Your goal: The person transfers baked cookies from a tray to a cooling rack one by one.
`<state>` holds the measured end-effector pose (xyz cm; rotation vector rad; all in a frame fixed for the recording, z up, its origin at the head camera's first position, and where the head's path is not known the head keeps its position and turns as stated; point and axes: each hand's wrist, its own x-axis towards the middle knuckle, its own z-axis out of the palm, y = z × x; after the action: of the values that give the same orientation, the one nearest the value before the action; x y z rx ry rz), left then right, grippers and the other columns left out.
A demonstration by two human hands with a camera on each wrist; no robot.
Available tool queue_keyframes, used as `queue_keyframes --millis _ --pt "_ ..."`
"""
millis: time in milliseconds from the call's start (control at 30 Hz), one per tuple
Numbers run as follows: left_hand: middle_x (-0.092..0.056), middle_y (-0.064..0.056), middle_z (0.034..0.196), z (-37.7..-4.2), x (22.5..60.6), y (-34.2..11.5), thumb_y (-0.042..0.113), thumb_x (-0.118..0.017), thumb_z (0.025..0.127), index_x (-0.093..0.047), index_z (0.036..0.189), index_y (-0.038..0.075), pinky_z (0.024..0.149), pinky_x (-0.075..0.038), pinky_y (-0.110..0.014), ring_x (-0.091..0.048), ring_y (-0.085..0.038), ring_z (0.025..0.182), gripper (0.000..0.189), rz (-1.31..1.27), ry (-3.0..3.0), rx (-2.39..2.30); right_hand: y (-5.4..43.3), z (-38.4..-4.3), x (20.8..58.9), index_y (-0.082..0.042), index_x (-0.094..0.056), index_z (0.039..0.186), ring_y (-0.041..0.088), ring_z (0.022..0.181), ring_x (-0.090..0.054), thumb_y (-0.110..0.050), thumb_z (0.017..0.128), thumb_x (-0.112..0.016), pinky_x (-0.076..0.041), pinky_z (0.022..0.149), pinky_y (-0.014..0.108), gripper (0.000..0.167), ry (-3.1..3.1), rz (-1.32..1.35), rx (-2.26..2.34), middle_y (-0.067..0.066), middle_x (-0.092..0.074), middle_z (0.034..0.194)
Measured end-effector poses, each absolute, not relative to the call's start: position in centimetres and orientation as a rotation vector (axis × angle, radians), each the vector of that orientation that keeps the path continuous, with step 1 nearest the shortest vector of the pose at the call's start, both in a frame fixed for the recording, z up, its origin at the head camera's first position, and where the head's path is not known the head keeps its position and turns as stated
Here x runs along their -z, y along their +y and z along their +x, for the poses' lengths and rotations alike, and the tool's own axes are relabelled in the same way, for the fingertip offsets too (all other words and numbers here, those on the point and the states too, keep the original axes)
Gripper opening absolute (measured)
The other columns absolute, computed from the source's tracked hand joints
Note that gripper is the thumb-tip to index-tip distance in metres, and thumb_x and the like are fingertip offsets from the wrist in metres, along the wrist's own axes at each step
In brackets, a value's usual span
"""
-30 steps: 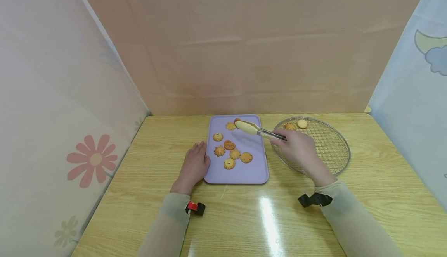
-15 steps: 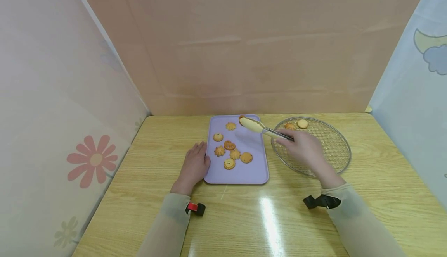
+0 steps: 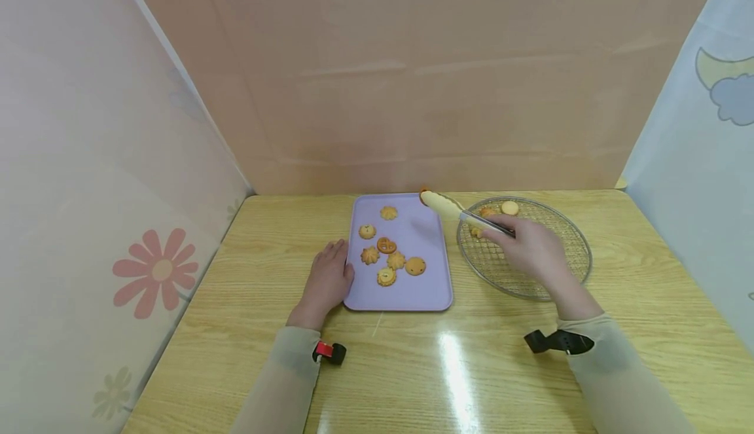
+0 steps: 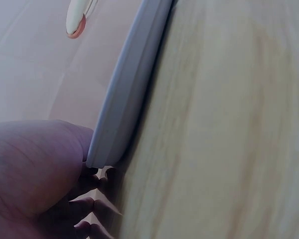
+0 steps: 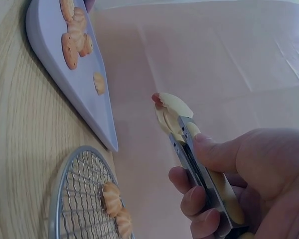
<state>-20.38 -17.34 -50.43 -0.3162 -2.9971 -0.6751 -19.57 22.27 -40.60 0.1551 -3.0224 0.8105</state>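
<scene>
The right hand (image 3: pixel 536 249), fingers curled, grips cream-tipped steel tongs (image 3: pixel 453 209) holding a partly hidden reddish-brown biscuit (image 5: pixel 156 98) aloft near the lavender rectangular tray (image 3: pixel 393 297), whose left rim the left hand (image 3: pixel 328 279) touches, fingers extended.

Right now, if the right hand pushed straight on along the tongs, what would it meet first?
Probably the brown backdrop, tongs first: the right hand seems to hold them higher than the purple tray, though depth is unclear.
</scene>
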Motion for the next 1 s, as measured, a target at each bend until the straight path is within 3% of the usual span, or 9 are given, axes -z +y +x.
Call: queue_keyframes --millis 300,633,800,1000 --pt "-0.046 -0.028 0.167 -20.5 50.6 -17.4 0.012 -0.057 0.11 -0.048 0.16 -0.011 0.132 -0.026 -0.062 -0.036 -0.047 0.16 0.055 -0.316 -3.002 0.665 24.1 -19.2 40.6 -0.011 -0.064 0.155 0.027 0.074 -0.055 -0.061 0.112 -0.055 -0.039 0.059 0.038 0.067 -3.017 0.129 -0.834 0.013 -0.072 0.105" --pt "-0.047 -0.028 0.167 -20.6 50.6 -17.5 0.012 -0.057 0.11 -0.049 0.159 -0.011 0.133 -0.026 -0.06 -0.036 -0.047 0.159 0.055 -0.308 -3.0 0.666 25.9 -19.0 40.2 -0.008 -0.063 0.156 0.033 0.092 -0.062 -0.061 0.112 -0.054 -0.046 0.069 0.042 0.069 -2.991 0.104 -0.807 0.02 -0.075 0.124" --pt "-0.046 -0.028 0.167 -20.6 50.7 -17.4 0.012 -0.056 0.111 -0.048 0.16 -0.01 0.133 -0.025 -0.06 -0.035 -0.046 0.16 0.055 -0.305 -3.005 0.666 26.7 -19.0 40.3 -0.009 -0.062 0.157 0.033 0.091 -0.062 -0.059 0.113 -0.053 -0.045 0.068 0.043 0.067 -2.988 0.068 -0.816 0.022 -0.074 0.126" --pt "-0.045 -0.028 0.168 -20.5 50.5 -17.4 0.013 -0.056 0.111 -0.047 0.161 -0.01 0.133 -0.024 -0.06 -0.034 -0.046 0.161 0.055 -0.303 -3.014 0.678 27.2 -18.8 40.4 -0.011 -0.062 0.157 0.028 0.081 -0.059 -0.057 0.114 -0.054 -0.041 0.064 0.039 0.064 -2.975 0.066 -0.826 0.018 -0.075 0.118"
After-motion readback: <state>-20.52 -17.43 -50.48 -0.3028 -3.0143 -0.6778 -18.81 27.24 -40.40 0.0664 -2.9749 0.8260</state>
